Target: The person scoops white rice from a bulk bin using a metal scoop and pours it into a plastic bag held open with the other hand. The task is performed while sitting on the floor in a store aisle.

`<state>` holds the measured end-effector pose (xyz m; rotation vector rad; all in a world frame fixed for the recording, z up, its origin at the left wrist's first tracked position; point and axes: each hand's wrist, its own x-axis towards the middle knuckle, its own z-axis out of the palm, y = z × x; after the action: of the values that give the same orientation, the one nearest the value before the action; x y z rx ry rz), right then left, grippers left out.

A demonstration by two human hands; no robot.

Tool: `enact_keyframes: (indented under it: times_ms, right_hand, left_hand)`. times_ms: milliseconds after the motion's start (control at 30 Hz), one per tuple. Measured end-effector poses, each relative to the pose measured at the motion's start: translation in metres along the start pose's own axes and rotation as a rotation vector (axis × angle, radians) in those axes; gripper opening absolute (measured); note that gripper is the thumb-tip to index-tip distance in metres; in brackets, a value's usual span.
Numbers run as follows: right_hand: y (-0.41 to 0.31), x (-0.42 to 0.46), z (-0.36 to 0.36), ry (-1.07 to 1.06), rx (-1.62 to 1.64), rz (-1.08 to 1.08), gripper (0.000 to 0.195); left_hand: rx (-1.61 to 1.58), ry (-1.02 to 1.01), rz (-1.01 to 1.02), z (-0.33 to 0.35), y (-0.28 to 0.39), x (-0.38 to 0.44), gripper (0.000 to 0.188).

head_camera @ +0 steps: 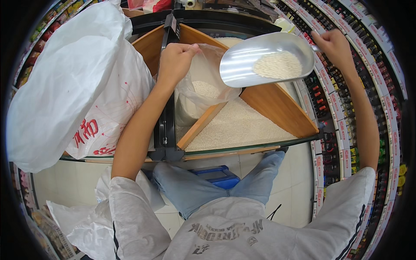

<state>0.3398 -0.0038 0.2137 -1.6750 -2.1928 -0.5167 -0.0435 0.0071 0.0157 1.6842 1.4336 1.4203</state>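
Note:
My left hand pinches the rim of a clear plastic bag, which hangs open inside a bin compartment and holds white rice. My right hand grips the handle of a metal scoop. The scoop is held over the bag's right side, its mouth facing left, with a small heap of rice inside. Below the scoop, loose rice fills the front compartment, beside a wooden divider.
A large white woven sack stands at the left, against the bin's black frame. Shelves of bottles curve along the right. A blue plastic stool is between my legs. Another white sack lies at the lower left.

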Motion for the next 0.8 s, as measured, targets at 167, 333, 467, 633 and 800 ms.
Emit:
enact_keyframes:
  times_ms: [167,333,467,633,800]
  right_hand:
    - [-0.015,0.027,-0.01,0.083,-0.191,-0.09,0.056]
    - [-0.01,0.021,-0.016,0.088,-0.163,-0.045,0.055]
    - [0.006,-0.004,-0.018,-0.037,-0.109,0.021,0.052]
    - [0.042,-0.066,0.042,-0.153,-0.018,0.171,0.044]
    - [0.021,-0.128,0.122,-0.25,0.005,0.2,0.039]
  left_hand:
    - [0.004,-0.007,0.016,0.0,0.001,0.002,0.03]
    - [0.019,-0.015,-0.002,-0.001,0.001,0.001,0.03]
    - [0.016,-0.005,0.007,-0.001,-0.001,0.001,0.03]
    - [0.052,-0.028,-0.004,0.0,-0.002,0.003,0.03]
    - [0.05,-0.016,0.021,0.0,0.001,0.002,0.03]
